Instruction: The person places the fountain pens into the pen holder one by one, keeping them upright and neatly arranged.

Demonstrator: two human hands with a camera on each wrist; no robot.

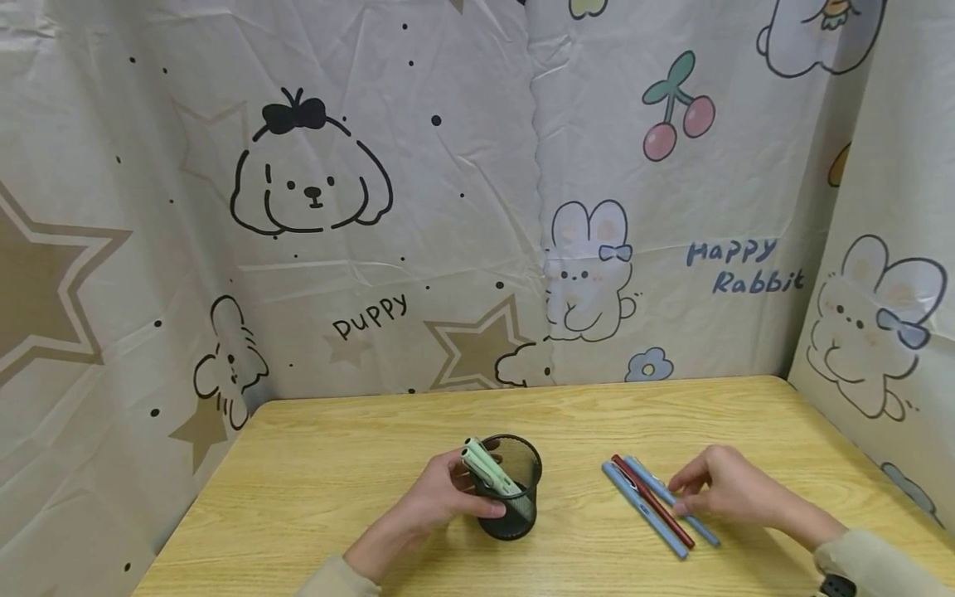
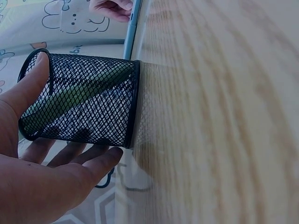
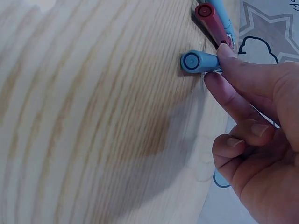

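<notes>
A black mesh pen cup (image 1: 522, 477) stands on the wooden table (image 1: 358, 464), with pale green pens (image 1: 485, 466) leaning out of it. My left hand (image 1: 462, 491) grips the cup from its left side; in the left wrist view the thumb and fingers of that hand (image 2: 51, 154) wrap the cup (image 2: 93, 100) and a green pen (image 2: 74, 95) shows through the mesh. To the right lie a blue pen (image 1: 645, 514), a red pen (image 1: 640, 487) and a second blue pen (image 1: 646, 475). My right hand (image 1: 682, 497) pinches that second blue pen (image 3: 196, 61) near its end, beside the red pen (image 3: 212, 21).
Cartoon-printed cloth (image 1: 477, 207) walls the table at the back and on both sides. The table's right edge meets the cloth close to my right sleeve (image 1: 873, 564). Bare wood lies between the cup and the pens.
</notes>
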